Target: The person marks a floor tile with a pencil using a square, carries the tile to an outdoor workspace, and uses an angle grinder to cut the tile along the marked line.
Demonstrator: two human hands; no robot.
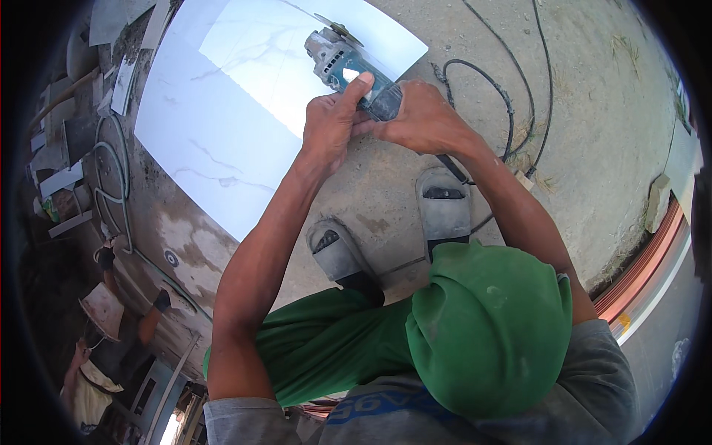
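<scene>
Both of my hands are closed around a teal and grey angle grinder. My left hand grips the body from the left, its thumb lying across the top. At the rear end, my right hand wraps the dark housing, and the power cord runs out below it. The cutting disc stands on edge at the far end of the tool, over a large white tile with grey marble veining. Whether the disc touches the tile, I cannot tell. A dark thin line leads from the disc toward the tile's far edge.
Black cable loops over the concrete at right. My sandalled feet are close behind the tile. A grey hose and tile offcuts lie at left, where another person holds a bucket. Reddish metal profiles edge the right side.
</scene>
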